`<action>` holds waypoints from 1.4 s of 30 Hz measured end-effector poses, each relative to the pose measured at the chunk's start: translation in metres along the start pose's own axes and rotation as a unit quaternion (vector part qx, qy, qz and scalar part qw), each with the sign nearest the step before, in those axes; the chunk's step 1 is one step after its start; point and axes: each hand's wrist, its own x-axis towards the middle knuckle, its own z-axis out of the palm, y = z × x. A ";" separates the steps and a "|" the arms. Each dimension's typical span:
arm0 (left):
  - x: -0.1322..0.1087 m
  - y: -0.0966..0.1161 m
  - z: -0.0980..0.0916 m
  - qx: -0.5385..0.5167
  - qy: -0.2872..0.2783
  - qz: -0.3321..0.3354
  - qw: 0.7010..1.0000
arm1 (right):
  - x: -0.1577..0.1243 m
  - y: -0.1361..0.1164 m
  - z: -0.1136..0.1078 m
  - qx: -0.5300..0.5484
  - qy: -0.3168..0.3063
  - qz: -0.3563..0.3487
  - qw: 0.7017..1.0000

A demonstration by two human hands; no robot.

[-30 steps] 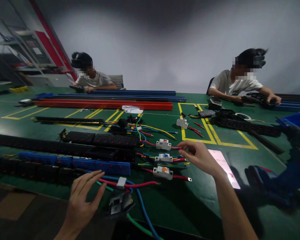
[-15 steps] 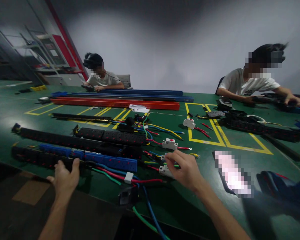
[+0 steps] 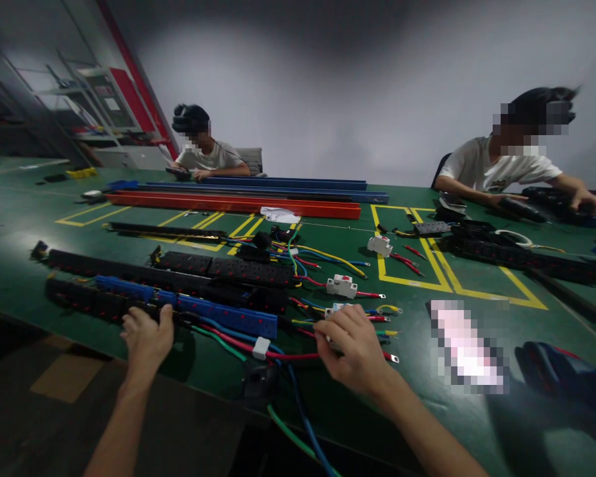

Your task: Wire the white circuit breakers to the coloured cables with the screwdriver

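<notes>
Black socket strip [image 3: 110,306] lies against the spread left hand [image 3: 148,336]. The right hand [image 3: 353,348] curls beside a white breaker [image 3: 332,309]; whether it pinches anything, I cannot tell.

Green across worktop [image 3: 20,225], ruled into boxes by yellow lines [image 3: 412,283]. Black on near strip [image 3: 87,298]; blue on next strip [image 3: 226,316], red-dotted. White on breaker [image 3: 342,287]. Orange-red along rail [image 3: 238,204]. Red, blue, green, yellow among wires [image 3: 298,358].

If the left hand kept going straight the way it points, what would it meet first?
Most likely the black socket strip right at the left hand, perhaps already touching it; the blue strip lies just beyond. Exact depth is unclear.
</notes>
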 end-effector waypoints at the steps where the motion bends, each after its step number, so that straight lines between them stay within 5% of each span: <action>1: -0.001 0.002 0.002 0.002 0.005 -0.004 1.000 | 0.002 0.005 -0.005 -0.006 0.025 0.015 1.000; 10: -0.007 0.023 0.013 0.003 0.057 -0.051 0.997 | 0.010 0.038 -0.032 -0.080 0.202 0.149 0.965; 17: -0.006 0.025 0.017 0.009 0.073 -0.048 0.996 | 0.008 0.042 -0.025 -0.073 0.209 0.185 0.957; 20: -0.013 0.029 0.011 -0.002 0.078 -0.047 0.996 | 0.008 0.045 -0.031 -0.063 0.163 0.184 0.967; 23: -0.029 0.043 -0.003 -0.055 0.162 -0.012 0.985 | 0.009 0.051 -0.049 -0.010 0.036 0.173 0.984; 26: -0.050 0.073 -0.024 -0.128 0.257 0.097 0.953 | 0.008 0.059 -0.069 0.043 -0.116 0.192 0.974; 28: -0.064 0.100 -0.041 -0.193 0.252 0.217 0.923 | 0.005 0.064 -0.080 0.047 -0.185 0.214 0.958; 30: -0.075 0.131 -0.056 -0.258 0.169 0.319 0.896 | 0.002 0.069 -0.086 0.033 -0.227 0.228 0.946; 32: -0.085 0.163 -0.065 -0.286 0.002 0.424 0.860 | -0.001 0.072 -0.088 0.021 -0.255 0.229 0.939; 35: -0.095 0.208 -0.062 -0.224 -0.273 0.570 0.742 | -0.003 0.072 -0.086 0.017 -0.277 0.221 0.935; 39: -0.103 0.253 -0.036 -0.107 -0.393 0.648 0.644 | 0.001 0.071 -0.079 -0.015 -0.236 0.248 0.939; 42: -0.108 0.271 -0.019 -0.063 -0.442 0.638 0.628 | 0.001 0.077 -0.072 -0.066 -0.147 0.286 0.944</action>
